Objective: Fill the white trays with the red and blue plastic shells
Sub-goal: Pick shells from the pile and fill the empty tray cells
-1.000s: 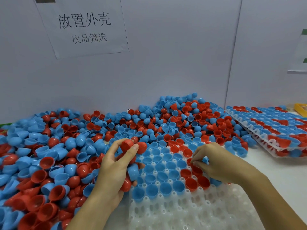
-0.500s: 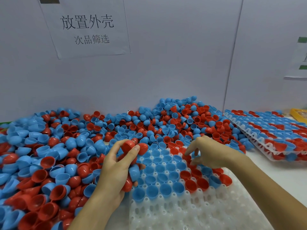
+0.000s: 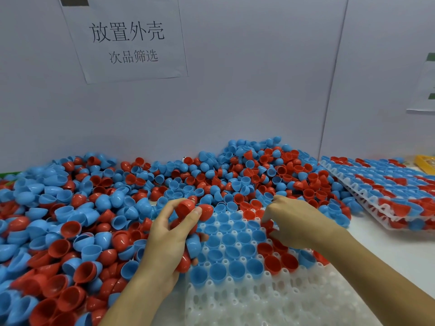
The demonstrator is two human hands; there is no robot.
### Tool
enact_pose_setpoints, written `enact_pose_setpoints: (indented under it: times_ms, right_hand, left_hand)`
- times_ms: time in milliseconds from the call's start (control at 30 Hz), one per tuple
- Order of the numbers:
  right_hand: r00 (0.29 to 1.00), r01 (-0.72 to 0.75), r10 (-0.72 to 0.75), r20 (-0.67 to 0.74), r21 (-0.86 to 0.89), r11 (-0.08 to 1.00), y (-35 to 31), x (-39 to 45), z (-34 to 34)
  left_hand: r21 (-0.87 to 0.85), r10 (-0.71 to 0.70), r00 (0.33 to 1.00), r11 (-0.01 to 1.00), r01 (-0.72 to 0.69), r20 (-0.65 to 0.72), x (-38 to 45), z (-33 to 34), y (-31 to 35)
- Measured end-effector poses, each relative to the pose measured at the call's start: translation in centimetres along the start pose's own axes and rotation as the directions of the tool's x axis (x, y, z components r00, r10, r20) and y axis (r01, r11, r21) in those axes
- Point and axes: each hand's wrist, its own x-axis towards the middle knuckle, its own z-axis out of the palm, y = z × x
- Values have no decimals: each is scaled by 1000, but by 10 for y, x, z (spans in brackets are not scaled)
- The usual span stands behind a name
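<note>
The right hand [image 3: 299, 225] has drawn back from the red shells it was setting in the tray a second ago and now reaches over the tray's far edge toward the loose heap, fingers curled down among the shells there; whether its grip holds one cannot be told, since the fingertips are hidden. The left hand [image 3: 173, 234] has barely shifted: its grip is closed on a handful of shells, a red shell [image 3: 186, 207] pinched at thumb and forefinger and a blue shell [image 3: 193, 246] and more red ones cupped lower in the palm.

Beneath both hands the white tray [image 3: 235, 300] lies at the near edge of the worktop, its far rows seated with blue cups and a patch of red on the right, its near rows still bare sockets. Beyond and to the left, the heap of red and blue shells [image 3: 94, 208] spreads along the worktop to the back wall. At the right edge a stack of filled trays [image 3: 386, 196] sits apart from the work. A paper notice [image 3: 127, 38] with printed characters hangs on the wall above.

The step in hand looks to be restocking and placing: roughly half this tray is filled. The next move likely calls for lifting a shell from the heap or the left hand's store, turning it open side up and pressing it into the next bare socket.
</note>
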Motion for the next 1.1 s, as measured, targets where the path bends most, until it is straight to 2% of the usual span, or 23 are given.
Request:
enact_pose_setpoints:
  times_ms: [133,300,400,500,600,1100]
  right_hand:
    - [999,-28,28,-18,38,999,4,-2,-2]
    - [993,-74,96,-73,262,962,27,0,-10]
    - [995,-98,104,0,329,939,43,0,-5]
    - [993,-91,59,102,341,936,47,0,4]
    - [990,-99,60,124,334,937,46,1,12]
    - [999,-48,46,11,214,976,36,-3,21]
  left_hand:
    - [2,5,1000,1000,-5,6,0,0,0]
    - [2,6,1000,1000,-6,11,1,0,1]
    - [-1,6,1000,1000,-6,11,0,0,1]
    - [-4,6,1000,1000,-6,13,1,-1,0]
    - [-3,4,1000,1000,-4,13,1,-1,0]
    - [3,2,1000,1000,-2,-5,2,-2,-1]
